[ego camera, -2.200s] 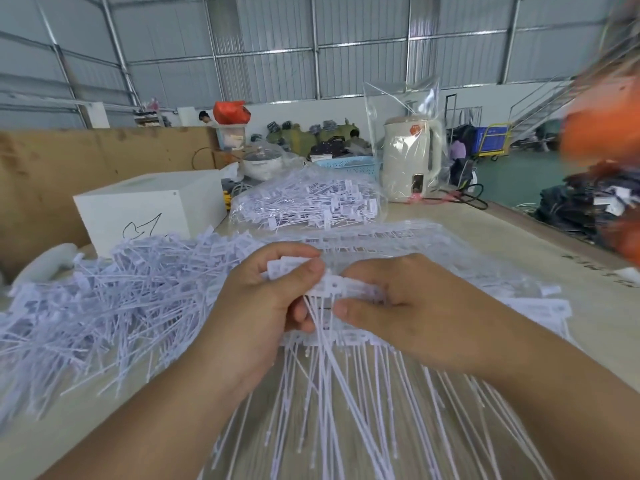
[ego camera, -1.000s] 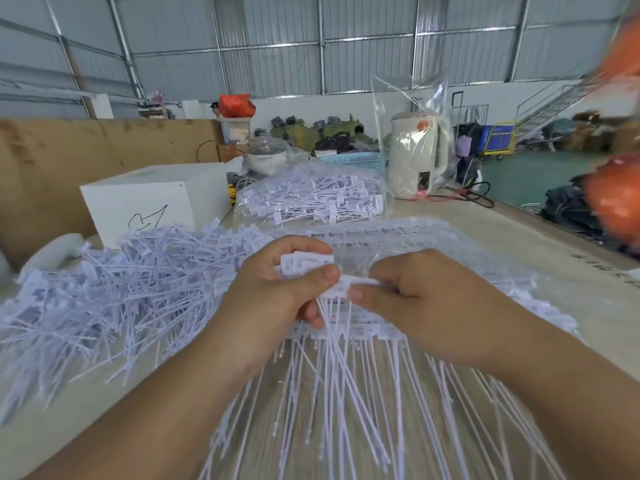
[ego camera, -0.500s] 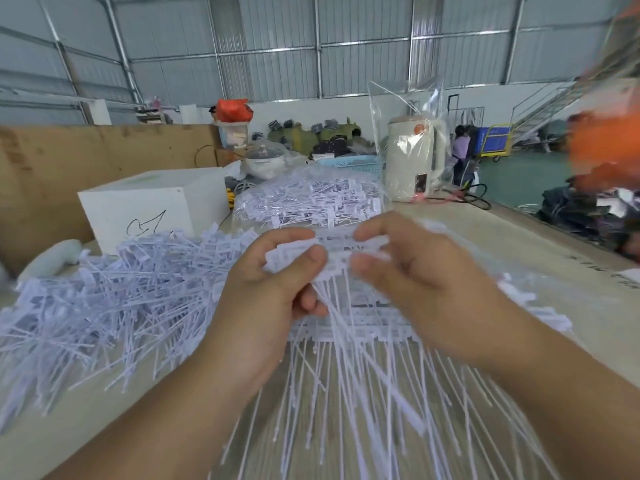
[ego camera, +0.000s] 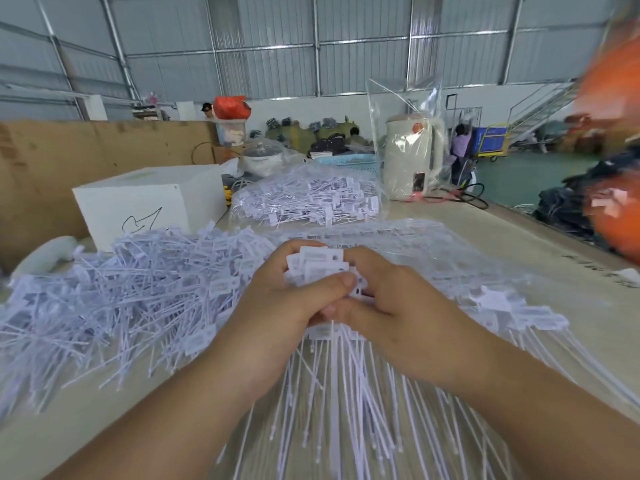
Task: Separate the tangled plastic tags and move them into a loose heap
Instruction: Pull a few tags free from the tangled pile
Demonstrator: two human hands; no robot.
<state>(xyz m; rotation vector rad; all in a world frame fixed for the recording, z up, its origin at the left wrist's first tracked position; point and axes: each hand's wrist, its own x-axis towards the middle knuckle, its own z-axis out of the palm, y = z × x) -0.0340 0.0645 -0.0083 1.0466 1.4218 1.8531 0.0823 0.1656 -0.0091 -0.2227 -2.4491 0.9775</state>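
Observation:
A bunch of white plastic tags (ego camera: 320, 263) is pinched by its flat heads between my left hand (ego camera: 287, 306) and my right hand (ego camera: 398, 306), at the middle of the table. Their long thin tails (ego camera: 346, 410) fan down toward me across the tabletop. A big loose heap of separated tags (ego camera: 121, 292) lies on the left, right beside my left hand. Rows of joined tags (ego camera: 450, 251) spread behind and to the right of my hands. My fingers hide part of the held heads.
A clear bag of more tags (ego camera: 308, 199) lies behind the hands. A white box (ego camera: 149, 202) stands at back left and a kettle in plastic wrap (ego camera: 414, 157) at back right. A cardboard wall (ego camera: 52, 161) runs along the left. Blurred orange shapes (ego camera: 613, 216) are at the right edge.
My hands have drawn together: the right hand has come in against the left and the tag heads are now stacked in a tight bunch between the thumbs. The left heap has not moved.

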